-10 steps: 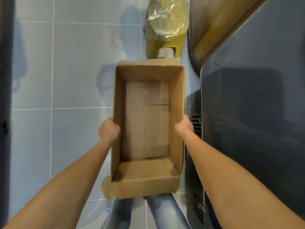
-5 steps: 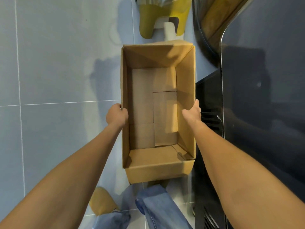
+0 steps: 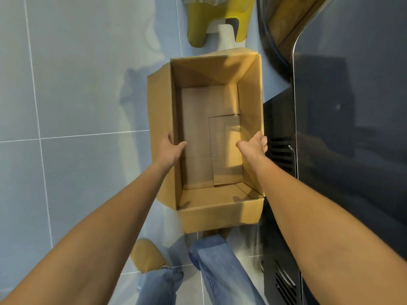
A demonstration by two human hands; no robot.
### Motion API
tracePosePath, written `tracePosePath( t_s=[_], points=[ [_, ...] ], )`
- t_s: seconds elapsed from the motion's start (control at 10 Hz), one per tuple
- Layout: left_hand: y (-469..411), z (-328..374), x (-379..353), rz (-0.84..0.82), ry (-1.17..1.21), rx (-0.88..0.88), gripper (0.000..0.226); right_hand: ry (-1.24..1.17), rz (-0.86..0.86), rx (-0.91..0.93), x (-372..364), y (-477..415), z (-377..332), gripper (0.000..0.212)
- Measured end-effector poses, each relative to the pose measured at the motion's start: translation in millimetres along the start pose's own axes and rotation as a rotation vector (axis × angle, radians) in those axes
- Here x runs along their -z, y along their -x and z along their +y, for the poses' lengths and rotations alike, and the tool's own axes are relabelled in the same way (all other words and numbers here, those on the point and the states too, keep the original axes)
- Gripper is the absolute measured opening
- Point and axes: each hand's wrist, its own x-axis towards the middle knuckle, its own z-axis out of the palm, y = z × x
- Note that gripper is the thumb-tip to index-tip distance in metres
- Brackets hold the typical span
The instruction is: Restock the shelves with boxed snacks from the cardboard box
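Nearest the camera, two legs in blue jeans (image 3: 220,265) stand on the pale blue tiled floor (image 3: 77,95), with a tan shoe (image 3: 147,254) just beside the left leg. Both bare forearms reach forward from here. The left hand (image 3: 170,148) grips the left wall of the cardboard box (image 3: 220,214), thumb inside and fingers curled round the outer face. The right hand (image 3: 254,146) clasps the right wall the same way, thumb inside and fingers hooked over the rim. The box sits between the hands, open side up, its folded bottom flaps in plain sight (whether it touches the floor cannot be told). One long side flap (image 3: 159,128) hangs outward on the left. A dark appliance (image 3: 352,128) with vent slots stands just to the right. Beyond the box is a yellow stool (image 3: 196,29).
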Motion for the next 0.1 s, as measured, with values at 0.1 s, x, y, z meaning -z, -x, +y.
tracePosePath(
  t_s=[0.1],
  points=[
    [28.4,9.5,15.8,-0.024,0.044,-0.005,0.071,-0.091,-0.088,0.055,-1.7,31.4,-6.2,0.07]
  ],
)
